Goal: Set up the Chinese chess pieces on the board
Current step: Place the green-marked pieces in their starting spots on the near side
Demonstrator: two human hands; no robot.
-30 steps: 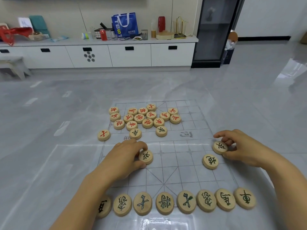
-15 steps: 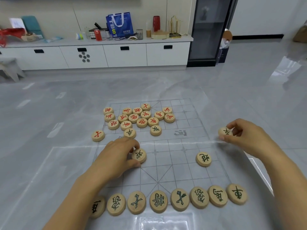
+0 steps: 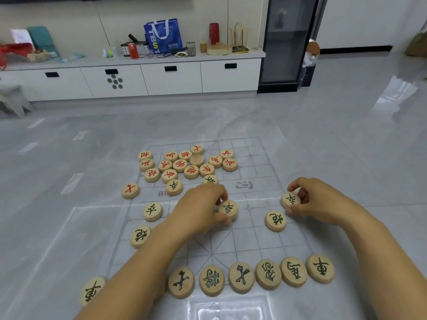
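A clear plastic chess board (image 3: 258,241) lies on the grey floor. My left hand (image 3: 201,209) pinches a black-lettered soldier piece (image 3: 228,209) at the board's middle. My right hand (image 3: 316,202) grips another black soldier piece (image 3: 290,199) at the right edge. A black cannon (image 3: 275,221) sits just below it. Another soldier (image 3: 152,211) and cannon (image 3: 139,236) rest on the left. A row of black pieces (image 3: 241,277) lines the near edge, partly hidden by my left forearm. Red-lettered pieces (image 3: 184,163) cluster on the far half.
One red piece (image 3: 130,190) lies off the board's left edge. Two black soldiers (image 3: 174,187) sit near the river line. A white low cabinet (image 3: 143,77) with bags and cans stands along the far wall, a dark glass cabinet (image 3: 288,42) to its right.
My left hand has slid its soldier piece rightward to the board's middle, uncovering a soldier and cannon on the left. My right hand has brought its soldier down onto the board's right edge.
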